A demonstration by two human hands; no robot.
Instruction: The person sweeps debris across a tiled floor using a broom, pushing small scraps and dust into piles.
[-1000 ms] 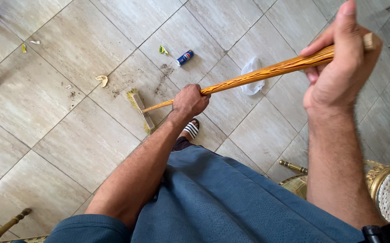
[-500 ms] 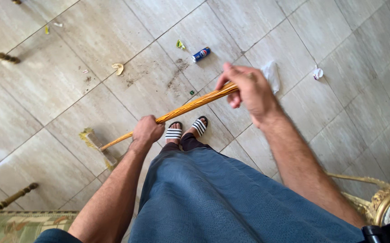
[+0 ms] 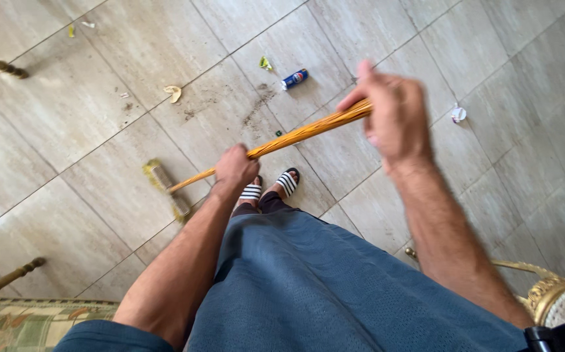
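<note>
Since a moment ago my broom (image 3: 276, 141) has swung leftward, its head (image 3: 165, 186) now resting on the tile left of my sandalled feet (image 3: 269, 186). Sweeping looks barely begun, I judge: a dirt smear (image 3: 256, 107), a blue can (image 3: 294, 79), a crumpled white scrap (image 3: 458, 115) and a pale peel (image 3: 174, 93) lie loose on the floor (image 3: 100, 58). My left hand (image 3: 235, 171) is clamped low on the handle, my right hand (image 3: 393, 114) wrapped around its top.

Blue garment (image 3: 335, 287), short blue sleeve (image 3: 100, 336), bare hairy forearms, and striped black-and-white sandals (image 3: 269, 189), seemingly slides.
</note>
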